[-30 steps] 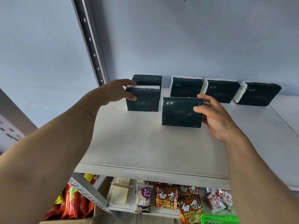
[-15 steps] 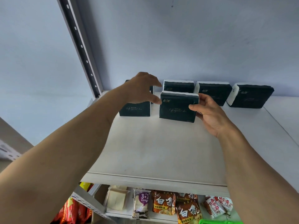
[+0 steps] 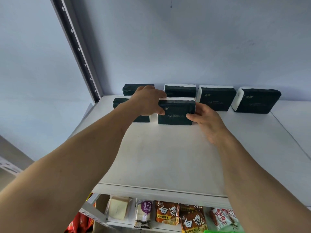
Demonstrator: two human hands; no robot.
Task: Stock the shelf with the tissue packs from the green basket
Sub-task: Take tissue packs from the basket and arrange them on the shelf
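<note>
Both hands clasp the front tissue pack (image 3: 175, 113) upright on the shelf (image 3: 168, 157); left hand (image 3: 148, 101) at its left end, right hand (image 3: 204, 117) at its right; long axis runs left-right between them.

Both bare forearms reach up and forward to the front tissue pack (image 3: 175, 113). The left hand (image 3: 148, 101) arches over its upper left corner, fingers curled down on its left edge. The right hand (image 3: 204, 120) presses its right end, thumb on the front face.
</note>
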